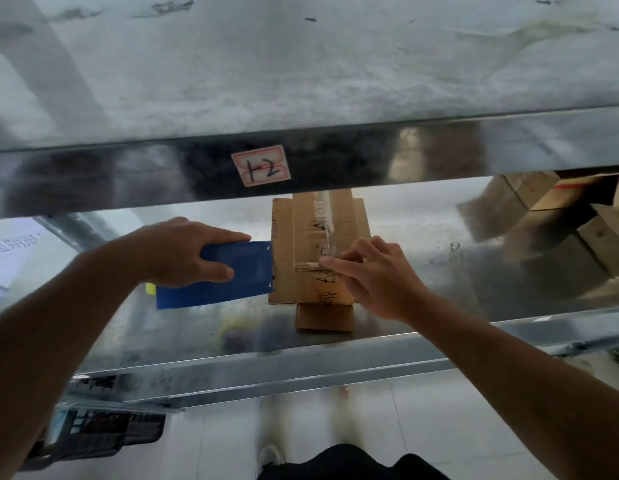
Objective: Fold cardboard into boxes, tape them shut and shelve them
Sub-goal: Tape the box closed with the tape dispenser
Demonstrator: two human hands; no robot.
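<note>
Cardboard box, brown and flat-sided [311, 244], lying on the lower shiny metal shelf [439, 223], with side and end flaps spread out and a strip of clear tape along its printed top.

From the left: a black slatted plastic crate [104, 434] sits below the shelf. The left hand [183, 251] grips a flat blue plastic sheet [232, 275], thumb on top and fingers curled round its near edge. The sheet's right edge touches the box's left flap. The right hand [377, 275] has its fingers nearly straight, with the tips resting on the box top at the tape, holding nothing that shows. The upper metal shelf edge [439, 147], bearing a white red-bordered label [261, 165] marked "12", overhangs and hides the far end of the box. More brown cardboard boxes [578, 237] are stacked at the far right, well apart.
</note>
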